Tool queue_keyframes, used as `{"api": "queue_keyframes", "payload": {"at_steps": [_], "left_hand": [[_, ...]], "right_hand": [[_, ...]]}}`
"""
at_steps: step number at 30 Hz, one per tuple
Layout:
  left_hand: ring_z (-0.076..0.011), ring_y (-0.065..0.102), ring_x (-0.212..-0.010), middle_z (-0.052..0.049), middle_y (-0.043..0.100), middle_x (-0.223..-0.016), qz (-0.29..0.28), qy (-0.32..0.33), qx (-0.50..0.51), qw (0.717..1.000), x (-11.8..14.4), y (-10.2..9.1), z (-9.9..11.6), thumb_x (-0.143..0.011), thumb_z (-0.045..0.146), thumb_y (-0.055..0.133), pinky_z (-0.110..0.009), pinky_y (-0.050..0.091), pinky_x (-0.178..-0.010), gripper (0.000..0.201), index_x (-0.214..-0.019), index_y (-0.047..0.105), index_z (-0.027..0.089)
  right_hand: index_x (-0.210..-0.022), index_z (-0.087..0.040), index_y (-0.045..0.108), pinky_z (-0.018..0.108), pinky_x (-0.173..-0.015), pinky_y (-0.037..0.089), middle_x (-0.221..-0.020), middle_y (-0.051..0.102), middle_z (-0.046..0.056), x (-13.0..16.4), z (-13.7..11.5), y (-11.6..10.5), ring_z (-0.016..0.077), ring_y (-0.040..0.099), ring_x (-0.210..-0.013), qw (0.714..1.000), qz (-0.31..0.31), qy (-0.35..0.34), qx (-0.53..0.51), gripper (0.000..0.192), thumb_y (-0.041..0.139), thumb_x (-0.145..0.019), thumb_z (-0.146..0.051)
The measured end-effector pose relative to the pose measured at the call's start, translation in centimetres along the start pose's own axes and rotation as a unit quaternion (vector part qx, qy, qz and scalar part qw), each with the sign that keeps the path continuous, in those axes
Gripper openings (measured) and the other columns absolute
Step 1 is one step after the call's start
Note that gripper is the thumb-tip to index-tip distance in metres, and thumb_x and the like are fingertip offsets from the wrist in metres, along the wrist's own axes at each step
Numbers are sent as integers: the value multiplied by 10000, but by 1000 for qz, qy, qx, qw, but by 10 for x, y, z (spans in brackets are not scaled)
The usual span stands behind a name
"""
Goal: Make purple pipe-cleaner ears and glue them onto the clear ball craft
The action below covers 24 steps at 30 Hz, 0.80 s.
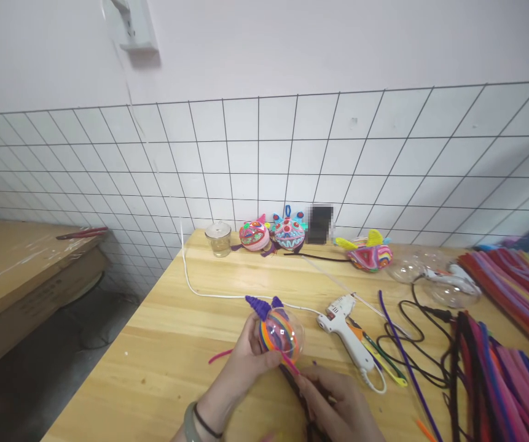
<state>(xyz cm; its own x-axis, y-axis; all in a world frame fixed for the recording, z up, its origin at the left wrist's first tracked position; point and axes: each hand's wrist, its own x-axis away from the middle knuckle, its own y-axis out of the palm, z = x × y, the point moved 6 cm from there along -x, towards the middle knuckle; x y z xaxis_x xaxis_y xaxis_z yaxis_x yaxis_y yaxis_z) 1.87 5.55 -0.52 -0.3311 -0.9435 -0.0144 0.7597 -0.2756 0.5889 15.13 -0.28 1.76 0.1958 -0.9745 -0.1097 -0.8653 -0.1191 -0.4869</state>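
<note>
Left hand [246, 359] cups a clear ball [281, 331] wrapped in striped fuzzy wire, 2 purple horns [264, 305] on top, held just above the table [163, 356]; right hand [338, 399] pinches a pink wire [289, 362] against its lower side; the ball looks light, smooth and likely slippery where bare, best gripped around its middle; the wire bends softly; a glue gun [344, 325] lies near.

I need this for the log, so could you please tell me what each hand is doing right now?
Left hand: closed around the clear ball wrapped in coloured pipe cleaners.
Right hand: pinching the pink pipe cleaner at the ball.
</note>
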Motion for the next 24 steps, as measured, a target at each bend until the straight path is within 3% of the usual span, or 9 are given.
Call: {"api": "queue_keyframes", "payload": {"at_steps": [5, 7, 10, 12, 14, 17, 18, 24], "left_hand": [[-233, 612, -986, -93, 657, -1106, 81, 14, 11, 997, -2, -14, 16, -564, 301, 844, -310, 496, -820, 579, -1084, 606, 211], [-235, 635, -903, -90, 660, -1068, 107, 19, 21, 994, -2, -23, 22, -643, 301, 793, -323, 531, -712, 504, -1097, 591, 223], [-207, 639, -808, -70, 667, -971, 129, 51, 41, 989, -1, -33, 30, -711, 318, 735, -322, 545, -661, 374, -1042, 601, 208], [-210, 643, -794, -78, 670, -958, 131, 54, 53, 988, -2, -35, 30, -726, 346, 717, -322, 551, -644, 376, -1050, 596, 200], [-222, 649, -799, -89, 674, -964, 130, 49, 56, 989, -1, -35, 29, -715, 370, 723, -321, 555, -630, 415, -1067, 591, 196], [-226, 651, -820, -83, 672, -976, 118, 35, 52, 991, 1, -28, 25, -672, 380, 760, -337, 562, -664, 450, -1053, 602, 200], [-226, 649, -830, -79, 670, -982, 111, 30, 54, 992, 1, -26, 24, -654, 379, 773, -349, 563, -686, 460, -1045, 606, 202], [-226, 634, -905, -76, 656, -1055, 107, 44, 66, 991, 2, -20, 20, -533, 356, 850, -308, 545, -714, 592, -1059, 611, 227]], "right_hand": [[-775, -183, 698, 225, -558, 489, -716, 717, 45, -2, 11, -25, 181, 636, -618, 991, 100, 17, 82, 384, 427, -915, -416], [-784, -190, 705, 238, -569, 491, -714, 719, 47, -4, 12, -25, 187, 643, -627, 990, 79, 13, 117, 363, 431, -918, -388], [-834, -222, 711, 244, -602, 497, -733, 705, 35, -8, 8, -20, 184, 650, -673, 986, -2, -36, 164, 307, 438, -928, -326], [-844, -226, 703, 258, -680, 505, -810, 701, 51, -10, 10, -27, 189, 653, -761, 976, -1, -75, 204, 301, 426, -937, -299], [-915, -211, 685, 291, -764, 498, -892, 699, 81, -14, 20, -46, 211, 646, -856, 956, 52, -73, 280, 285, 412, -940, -291], [-1067, -177, 643, 348, -775, 484, -968, 676, 125, -22, 48, -73, 263, 633, -886, 872, 104, 7, 479, 280, 501, -885, -337], [-1055, -129, 644, 376, -764, 477, -958, 667, 162, -24, 55, -78, 295, 628, -883, 859, 114, 24, 498, 294, 528, -862, -319], [-813, -107, 652, 389, -673, 450, -768, 662, 153, -31, 72, -72, 296, 621, -690, 833, 126, 58, 536, 139, 528, -751, -118]]}}
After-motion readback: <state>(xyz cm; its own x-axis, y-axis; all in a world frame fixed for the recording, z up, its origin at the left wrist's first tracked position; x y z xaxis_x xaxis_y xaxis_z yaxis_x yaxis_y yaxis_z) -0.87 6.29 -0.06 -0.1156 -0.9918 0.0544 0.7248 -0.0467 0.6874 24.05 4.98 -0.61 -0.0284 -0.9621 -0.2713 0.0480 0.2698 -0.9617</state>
